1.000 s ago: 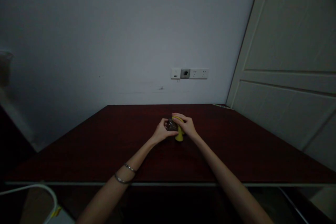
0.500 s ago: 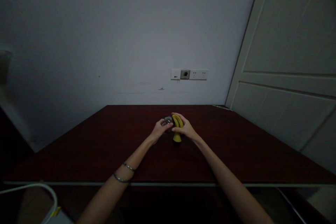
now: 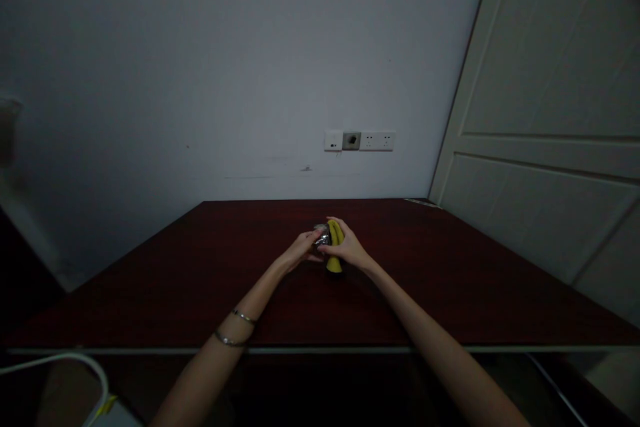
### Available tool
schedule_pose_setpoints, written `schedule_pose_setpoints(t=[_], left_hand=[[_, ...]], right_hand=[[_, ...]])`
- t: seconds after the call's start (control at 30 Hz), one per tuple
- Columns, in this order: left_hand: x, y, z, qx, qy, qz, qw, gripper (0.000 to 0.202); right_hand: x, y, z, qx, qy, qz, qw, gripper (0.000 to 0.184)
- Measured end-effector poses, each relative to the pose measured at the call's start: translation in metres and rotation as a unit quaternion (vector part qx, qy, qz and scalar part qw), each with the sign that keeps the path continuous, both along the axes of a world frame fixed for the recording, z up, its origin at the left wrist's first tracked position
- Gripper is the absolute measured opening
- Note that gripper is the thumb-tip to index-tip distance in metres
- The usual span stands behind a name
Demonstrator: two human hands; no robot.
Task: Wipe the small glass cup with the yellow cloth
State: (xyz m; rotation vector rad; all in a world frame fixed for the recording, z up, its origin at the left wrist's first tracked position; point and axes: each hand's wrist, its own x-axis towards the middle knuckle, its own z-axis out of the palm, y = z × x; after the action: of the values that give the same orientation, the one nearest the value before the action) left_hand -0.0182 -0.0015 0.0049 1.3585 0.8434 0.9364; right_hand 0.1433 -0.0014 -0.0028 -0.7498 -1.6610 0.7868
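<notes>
A yellow banana-shaped object (image 3: 334, 263) stands on end on the dark red table (image 3: 450, 280), held in the middle of the tabletop. My right hand (image 3: 349, 248) wraps round its upper part. My left hand (image 3: 299, 251) pinches a small shiny, silvery thing (image 3: 323, 237) at the top of the yellow object; what that shiny thing is I cannot make out. Both hands touch each other over the object. Two thin bracelets (image 3: 235, 327) circle my left wrist.
A white wall with a row of sockets (image 3: 359, 140) stands behind the table. A white panelled door (image 3: 545, 147) closes off the right side. A white cable (image 3: 75, 363) curves below the table's near edge at the lower left.
The yellow object has been tipped and shifted slightly left. My left hand's fingers have moved up onto the shiny piece at its top. Both arms stay in nearly the same place.
</notes>
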Motion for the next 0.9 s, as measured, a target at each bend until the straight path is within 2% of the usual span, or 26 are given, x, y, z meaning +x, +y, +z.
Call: schedule_pose_setpoints(t=[0.13,0.2,0.27,0.33,0.4,0.47,0.6,0.67,0.77,0.9], left_hand=[[-0.007,0.002,0.002,0.001,0.052,-0.039,0.998,0.06],[-0.007,0.003,0.001,0.034,0.074,-0.035,0.996,0.059],[-0.005,0.006,-0.004,0.094,0.064,-0.021,0.993,0.065],[-0.001,0.009,-0.011,0.141,0.042,0.003,0.989,0.08],[0.003,0.01,-0.017,0.149,0.03,0.042,0.987,0.092],[0.006,0.01,-0.02,0.146,0.019,0.063,0.987,0.095],[0.009,0.007,-0.017,0.177,0.008,0.035,0.984,0.078],[0.01,0.006,-0.016,0.191,0.023,0.061,0.979,0.072],[0.011,0.007,-0.016,0.193,0.04,0.112,0.974,0.074],[0.012,0.005,-0.016,0.195,0.034,0.112,0.974,0.078]], right_hand=[[-0.002,0.007,0.0,-0.062,0.044,-0.034,0.997,0.07],[-0.002,0.01,0.001,-0.099,0.079,-0.049,0.991,0.066],[-0.002,0.011,0.002,-0.136,0.114,-0.053,0.983,0.061],[-0.002,0.011,0.003,-0.166,0.135,-0.05,0.976,0.058],[-0.002,0.009,0.005,-0.186,0.137,-0.043,0.972,0.053],[-0.003,0.007,0.006,-0.199,0.134,-0.034,0.97,0.049],[-0.005,0.004,0.007,-0.203,0.131,-0.022,0.97,0.044],[-0.006,0.004,0.006,-0.2,0.123,-0.02,0.972,0.044],[-0.005,0.006,0.004,-0.187,0.102,-0.006,0.977,0.046],[-0.003,0.012,0.0,-0.125,0.08,-0.022,0.989,0.043]])
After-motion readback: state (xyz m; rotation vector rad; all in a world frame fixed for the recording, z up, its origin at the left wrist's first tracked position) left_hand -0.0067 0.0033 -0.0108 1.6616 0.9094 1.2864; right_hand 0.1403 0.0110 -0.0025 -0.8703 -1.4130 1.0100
